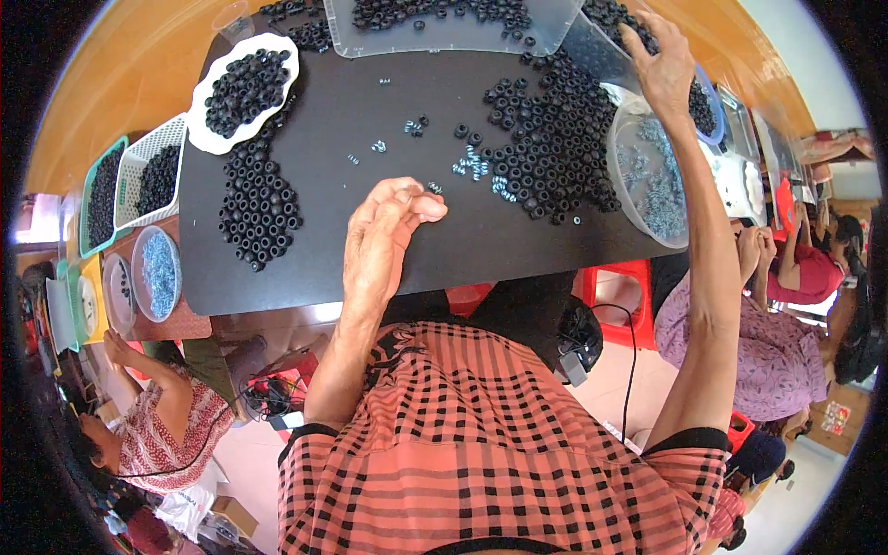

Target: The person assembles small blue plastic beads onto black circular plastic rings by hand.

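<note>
My left hand [377, 242] is held over the near middle of the dark table [370, 116], thumb and fingers pinched together. A small silvery coil [435, 188] shows right at its fingertips; whether the fingers grip it or it lies behind them I cannot tell. My right hand [664, 74] is stretched to the far right, thumb and fingers apart over black rings by a blue-rimmed bowl [710, 116]. Below that arm stands a round clear tub [622, 153] of small springs. A spread of black rings [555, 139] and loose springs [474, 166] lie between my hands.
At the back stands a clear bin [453, 44] of black rings. On the left are a white scalloped plate [202, 116], a ring pile [259, 208], baskets [148, 180] and a tub of springs [157, 273]. Other people sit on both sides; a red stool [618, 287] stands under the table.
</note>
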Demonstrator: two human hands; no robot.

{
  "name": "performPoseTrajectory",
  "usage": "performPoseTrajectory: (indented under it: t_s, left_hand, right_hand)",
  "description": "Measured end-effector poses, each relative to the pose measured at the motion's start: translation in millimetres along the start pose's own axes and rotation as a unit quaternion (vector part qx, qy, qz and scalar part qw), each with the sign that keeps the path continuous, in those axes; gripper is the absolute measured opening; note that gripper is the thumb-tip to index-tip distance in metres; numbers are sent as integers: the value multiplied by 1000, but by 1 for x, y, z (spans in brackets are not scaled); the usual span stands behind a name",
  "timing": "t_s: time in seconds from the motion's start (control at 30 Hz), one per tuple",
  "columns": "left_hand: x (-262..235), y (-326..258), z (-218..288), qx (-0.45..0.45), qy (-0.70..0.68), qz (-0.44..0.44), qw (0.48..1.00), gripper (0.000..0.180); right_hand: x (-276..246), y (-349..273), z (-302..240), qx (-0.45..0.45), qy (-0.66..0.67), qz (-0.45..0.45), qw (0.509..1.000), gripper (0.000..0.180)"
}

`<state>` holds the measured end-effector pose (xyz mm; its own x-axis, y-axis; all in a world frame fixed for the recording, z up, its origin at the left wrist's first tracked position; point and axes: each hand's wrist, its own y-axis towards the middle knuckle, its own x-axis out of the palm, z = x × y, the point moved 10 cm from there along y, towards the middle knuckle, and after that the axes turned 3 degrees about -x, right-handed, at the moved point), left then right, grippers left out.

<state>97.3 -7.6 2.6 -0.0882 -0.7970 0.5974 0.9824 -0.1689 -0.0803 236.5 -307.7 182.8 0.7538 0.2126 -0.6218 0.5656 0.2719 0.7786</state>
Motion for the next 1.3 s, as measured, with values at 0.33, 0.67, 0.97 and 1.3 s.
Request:
performPoseTrajectory:
  t_s: [0.33,0.67,0.97,1.3]
  left_hand:
    - [0,-4,0,-3,-30,-6,1000,21]
    - [-1,-3,-1,-10,-2,9,1000,18]
    - [6,5,-5,-26,-138,-20,990,21]
    - [9,1,-12,-58,-90,-49,993,21]
  right_hand:
    - [58,-52,-177,-12,362,-234,902,14]
    - [49,-60,-213,-83,324,-245,910,22]
    - [18,-75,-236,43,577,-201,790,22]
    - [27,-92,-226,109,608,-231,752,11]
